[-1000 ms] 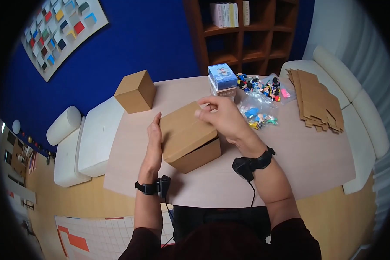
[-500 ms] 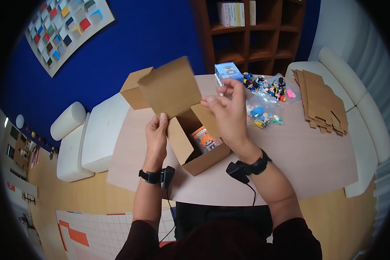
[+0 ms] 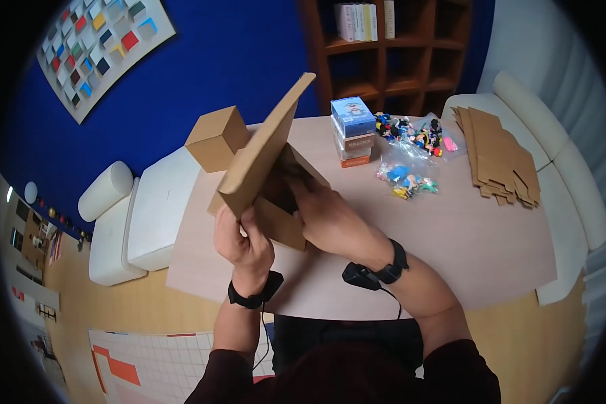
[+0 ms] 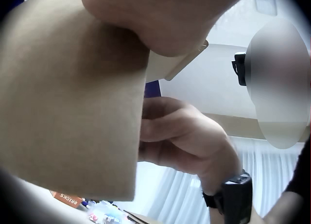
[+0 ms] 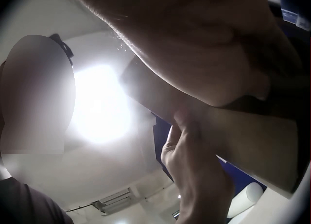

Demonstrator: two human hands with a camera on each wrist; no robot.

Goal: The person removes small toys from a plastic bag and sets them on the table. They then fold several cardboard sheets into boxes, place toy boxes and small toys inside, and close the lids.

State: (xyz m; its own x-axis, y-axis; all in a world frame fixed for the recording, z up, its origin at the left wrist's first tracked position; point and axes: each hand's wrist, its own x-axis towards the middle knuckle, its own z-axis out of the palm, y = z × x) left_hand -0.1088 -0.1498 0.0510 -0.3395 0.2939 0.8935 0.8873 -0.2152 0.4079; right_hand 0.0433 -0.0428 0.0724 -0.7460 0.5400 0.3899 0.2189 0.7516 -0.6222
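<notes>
A brown cardboard box (image 3: pixel 283 225) is tilted up over the table in front of me, its lid (image 3: pixel 269 145) raised and standing upright. My left hand (image 3: pixel 244 246) grips the box at its near left side, thumb and fingers against the cardboard. The right hand (image 3: pixel 333 215) reaches in through the opening, its fingertips lost in the dark inside; I cannot tell what they hold. In the left wrist view a cardboard panel (image 4: pixel 73 107) covers the fingertips of that hand (image 4: pixel 189 136). The box's contents are hidden.
A closed cardboard box (image 3: pixel 217 139) stands at the back left of the table (image 3: pixel 451 256). Behind the right hand are stacked small boxes (image 3: pixel 353 124), with bagged toy figures (image 3: pixel 407 178) beside them. Flattened cardboard (image 3: pixel 495 155) lies at the right, near a white sofa (image 3: pixel 565 175).
The box went from closed to open, showing a packaged orange-haired figure inside, and is now tilted up. My right hand moved from above the box into it; my left shifted nearer me.
</notes>
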